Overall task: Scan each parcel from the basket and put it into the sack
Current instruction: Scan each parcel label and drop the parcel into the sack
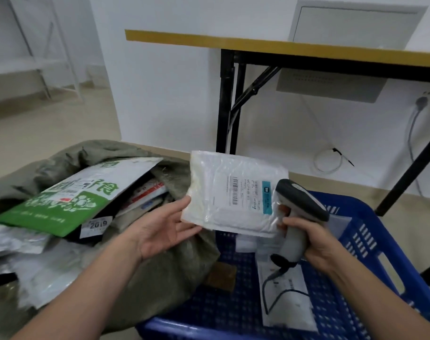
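A white bubble-mailer parcel [233, 192] with a barcode label hangs in mid-air between the sack and the basket. My left hand [166, 228] is palm up under its left corner, thumb on top, pinching it. My right hand [309, 239] grips the handle of a grey and black barcode scanner [299, 204], whose head sits against the parcel's right edge; its fingers also touch the parcel's lower right corner. The olive woven sack [160, 271] lies open on the left, stuffed with parcels, a green and white one [69, 204] on top. The blue plastic basket [371, 241] sits lower right.
Flat white parcels [287, 298] and the scanner's black cable [275, 285] lie in the basket. A yellow-topped folding table with black legs [227, 101] stands behind it against the white wall. Silver and white parcels [15, 241] lie at the far left by the sack.
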